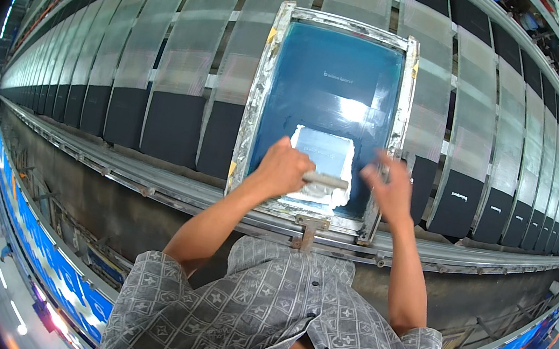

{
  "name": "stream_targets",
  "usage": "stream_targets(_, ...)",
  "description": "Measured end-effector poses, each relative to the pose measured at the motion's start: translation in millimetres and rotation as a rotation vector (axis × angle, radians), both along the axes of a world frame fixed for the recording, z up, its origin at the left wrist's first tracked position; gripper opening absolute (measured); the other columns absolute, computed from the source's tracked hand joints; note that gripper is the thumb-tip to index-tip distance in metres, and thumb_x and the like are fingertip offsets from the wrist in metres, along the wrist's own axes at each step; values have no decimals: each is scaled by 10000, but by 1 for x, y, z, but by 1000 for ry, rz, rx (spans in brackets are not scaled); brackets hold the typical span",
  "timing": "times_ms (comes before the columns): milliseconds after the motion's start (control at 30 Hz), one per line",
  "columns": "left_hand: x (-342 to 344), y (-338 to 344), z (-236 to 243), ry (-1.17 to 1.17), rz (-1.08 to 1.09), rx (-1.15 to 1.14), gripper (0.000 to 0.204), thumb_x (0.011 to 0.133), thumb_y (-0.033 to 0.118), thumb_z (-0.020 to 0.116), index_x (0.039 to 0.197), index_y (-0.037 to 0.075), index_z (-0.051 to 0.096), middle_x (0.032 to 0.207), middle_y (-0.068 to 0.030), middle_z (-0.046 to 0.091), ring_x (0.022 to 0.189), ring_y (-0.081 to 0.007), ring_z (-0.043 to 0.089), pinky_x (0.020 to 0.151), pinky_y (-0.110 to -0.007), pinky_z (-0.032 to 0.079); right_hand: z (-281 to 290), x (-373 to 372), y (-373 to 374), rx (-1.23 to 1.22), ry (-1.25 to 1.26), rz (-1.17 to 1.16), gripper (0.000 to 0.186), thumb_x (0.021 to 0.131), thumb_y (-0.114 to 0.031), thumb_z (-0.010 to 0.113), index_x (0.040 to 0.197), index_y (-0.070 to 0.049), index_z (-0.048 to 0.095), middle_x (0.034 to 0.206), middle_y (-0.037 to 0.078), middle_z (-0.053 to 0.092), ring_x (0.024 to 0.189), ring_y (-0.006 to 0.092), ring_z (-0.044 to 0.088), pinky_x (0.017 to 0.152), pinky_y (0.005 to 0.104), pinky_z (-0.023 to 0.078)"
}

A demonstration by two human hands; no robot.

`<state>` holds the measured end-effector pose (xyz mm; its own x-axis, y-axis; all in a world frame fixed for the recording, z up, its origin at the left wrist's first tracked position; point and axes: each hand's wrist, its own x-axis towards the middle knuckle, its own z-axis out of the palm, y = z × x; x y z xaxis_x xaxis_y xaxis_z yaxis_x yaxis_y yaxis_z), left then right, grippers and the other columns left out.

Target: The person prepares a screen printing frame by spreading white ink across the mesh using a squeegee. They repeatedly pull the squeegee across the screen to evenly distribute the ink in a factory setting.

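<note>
A screen-printing frame (405,92) with a blue mesh (337,55) lies in front of me, its near end by a metal bracket (310,229). White ink (350,157) borders a pale rectangular patch on the near part of the mesh. My left hand (285,168) is closed around the left end of a squeegee (327,180), which lies crosswise over the inked patch. Its lower edge is hard to make out. Just right of the squeegee, my right hand (389,185) hovers over the frame's right side with fingers apart, slightly blurred, holding nothing.
Long printing pallets (179,76) run in a row to both sides, with black fabric pieces (173,125) on their near ends. Some pieces at right bear a small white print. A metal rail (151,182) passes between me and the pallets. Blue panels (51,243) stand at lower left.
</note>
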<state>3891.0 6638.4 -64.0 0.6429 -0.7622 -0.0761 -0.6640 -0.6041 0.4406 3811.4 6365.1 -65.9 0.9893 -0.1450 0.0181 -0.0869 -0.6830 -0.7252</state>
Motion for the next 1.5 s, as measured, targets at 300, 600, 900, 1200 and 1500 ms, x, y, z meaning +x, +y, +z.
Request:
stream_targets(300, 48, -23, -14, -176, 22, -101, 286, 696, 124, 789, 977, 175, 785, 954, -21, 748, 792, -233, 650, 768, -409, 417, -99, 17, -66, 225, 72, -600, 339, 1003, -318, 653, 1063, 12, 704, 815, 148, 700, 733, 226, 631, 711, 380, 495)
stream_targets(600, -74, 90, 0, -309, 100, -142, 464, 641, 31, 695, 1101, 90, 705, 1098, -22, 707, 825, -230, 590, 773, -407, 424, -43, 37, 12, 253, -75, -626, 310, 999, -290, 667, 949, 14, 701, 705, 63, 608, 662, 149, 521, 633, 352, 442)
stream_targets(900, 6, 216, 19, -167, 77, -66, 377, 594, 46, 810, 957, 123, 744, 973, -9, 721, 872, -231, 635, 831, -397, 424, -58, 81, 160, 269, -106, -630, 293, 968, -300, 679, 983, -8, 699, 853, 212, 706, 793, 411, 693, 735, 436, 526)
stream_targets(1200, 19, 225, 9, -12, 21, -3, 188, 696, 155, 841, 868, 129, 772, 852, -29, 739, 782, -244, 672, 804, -403, 424, -72, 91, 165, 191, 6, -632, 319, 961, -361, 658, 991, -46, 695, 910, 242, 705, 877, 473, 680, 766, 486, 526)
stream_targets(1500, 143, 196, 14, -103, -22, 72, 181, 742, 274, 833, 828, 128, 768, 754, -53, 695, 741, -265, 645, 784, -396, 410, 19, 152, 210, 103, 4, 202, 353, 897, -371, 761, 1088, -74, 743, 977, 161, 736, 958, 368, 673, 891, 473, 502)
